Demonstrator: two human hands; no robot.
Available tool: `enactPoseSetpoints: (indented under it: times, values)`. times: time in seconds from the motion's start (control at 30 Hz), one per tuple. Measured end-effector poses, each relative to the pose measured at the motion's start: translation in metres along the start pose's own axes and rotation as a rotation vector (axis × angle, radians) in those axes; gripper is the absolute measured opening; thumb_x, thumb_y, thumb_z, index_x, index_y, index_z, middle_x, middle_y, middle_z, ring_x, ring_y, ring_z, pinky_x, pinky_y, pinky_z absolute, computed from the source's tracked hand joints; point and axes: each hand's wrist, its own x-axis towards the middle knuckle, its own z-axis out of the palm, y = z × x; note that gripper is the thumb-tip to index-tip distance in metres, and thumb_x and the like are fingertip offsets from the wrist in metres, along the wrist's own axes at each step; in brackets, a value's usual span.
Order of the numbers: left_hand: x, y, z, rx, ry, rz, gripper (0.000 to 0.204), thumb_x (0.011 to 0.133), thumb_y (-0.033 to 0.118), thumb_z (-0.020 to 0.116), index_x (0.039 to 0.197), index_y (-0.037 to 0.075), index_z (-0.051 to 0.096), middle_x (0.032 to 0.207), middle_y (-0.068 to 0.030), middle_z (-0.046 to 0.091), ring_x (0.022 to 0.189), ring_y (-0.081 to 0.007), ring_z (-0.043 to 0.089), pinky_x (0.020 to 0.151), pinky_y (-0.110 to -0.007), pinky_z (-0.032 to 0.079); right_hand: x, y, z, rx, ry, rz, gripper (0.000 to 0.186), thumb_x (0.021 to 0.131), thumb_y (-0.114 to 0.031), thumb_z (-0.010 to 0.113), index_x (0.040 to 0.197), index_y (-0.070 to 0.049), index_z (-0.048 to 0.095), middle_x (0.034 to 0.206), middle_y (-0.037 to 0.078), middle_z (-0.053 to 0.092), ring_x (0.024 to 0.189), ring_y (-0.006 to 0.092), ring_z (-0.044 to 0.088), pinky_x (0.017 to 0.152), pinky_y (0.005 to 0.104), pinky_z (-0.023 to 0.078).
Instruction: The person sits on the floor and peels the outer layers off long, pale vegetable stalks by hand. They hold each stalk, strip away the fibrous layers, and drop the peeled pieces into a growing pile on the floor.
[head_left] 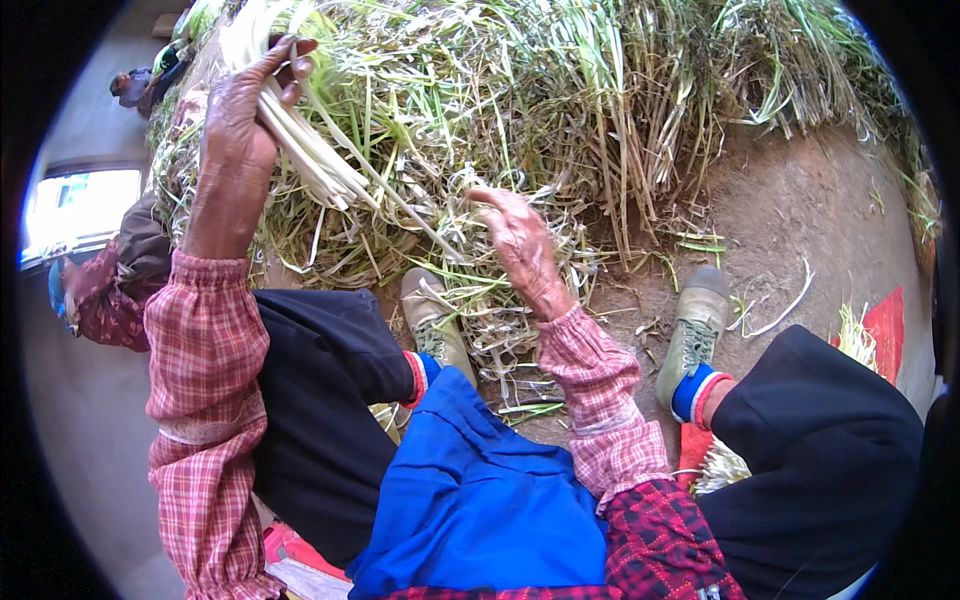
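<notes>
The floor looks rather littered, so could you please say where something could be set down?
Mostly bare earth lies between the heap, right shoe and red cloth; peelings crowd the ground toward the left shoe.

Left hand (248,112) raised, curled; right hand (517,238) lower, seemingly open (slightly blurred)

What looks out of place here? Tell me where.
One pale stalk juts out beyond the bundle in the left hand, splayed from the rest; a white strip curls on bare dirt, apart from the heap.
</notes>
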Motion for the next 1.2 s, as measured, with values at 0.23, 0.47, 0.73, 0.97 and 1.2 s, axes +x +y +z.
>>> enactPoseSetpoints:
  times: [0.23,0.47,0.73,0.97,1.2]
  values:
    - [-0.009,-0.027,0.028,0.021,-0.172,0.156,0.031,0.086,0.005,0.058,0.114,-0.003,0.049,0.107,-0.0194,0.062,0.09,-0.0236,0.065,0.062,-0.022,0.052,-0.01,-0.023,0.029,0.825,-0.241,0.319,0.026,0.093,-0.025,0.047,0.084,-0.003,0.059,0.06,0.001,0.05,0.054,0.0084,0.048,0.051,0.0244,0.038]
    - [-0.049,-0.058,0.057,0.128,-0.042,-0.185,0.043,0.086,0.011,0.058,0.118,-0.01,0.039,0.11,-0.0254,0.057,0.094,-0.0319,0.063,0.073,-0.033,0.058,0.015,-0.02,0.017,0.542,0.099,0.295,0.025,0.094,-0.022,0.046,0.086,0.0,0.056,0.061,0.009,0.052,0.054,0.0182,0.049,0.051,0.0325,0.038]
    - [-0.066,-0.075,0.077,0.007,-0.076,-0.428,0.034,0.081,-0.001,0.054,0.113,-0.009,0.045,0.092,-0.0194,0.064,0.081,-0.0246,0.066,0.062,-0.029,0.057,0.027,0.009,-0.03,-0.182,0.328,0.205,0.03,0.091,-0.035,0.05,0.084,-0.01,0.065,0.072,0.006,0.065,0.054,0.0149,0.057,0.046,0.029,0.048]
    - [-0.06,-0.073,0.075,-0.12,-0.048,-0.369,0.032,0.083,0.002,0.053,0.112,-0.005,0.04,0.096,-0.0219,0.063,0.053,-0.0093,0.051,0.038,-0.016,0.038,0.033,0.104,-0.107,-0.744,0.455,0.27,0.028,0.084,-0.03,0.057,0.098,-0.006,0.051,0.078,0.013,0.062,0.061,0.0278,0.059,0.054,0.0418,0.044]
    - [-0.057,-0.073,0.073,-0.098,-0.067,-0.417,0.019,0.088,0.008,0.055,0.101,-0.005,0.05,0.074,-0.0107,0.06,0.047,-0.0084,0.047,0.035,-0.016,0.034,0.051,0.116,-0.124,-0.777,0.413,0.244,0.027,0.079,-0.031,0.061,0.09,-0.006,0.06,0.076,0.01,0.063,0.068,0.0268,0.06,0.062,0.0412,0.045]
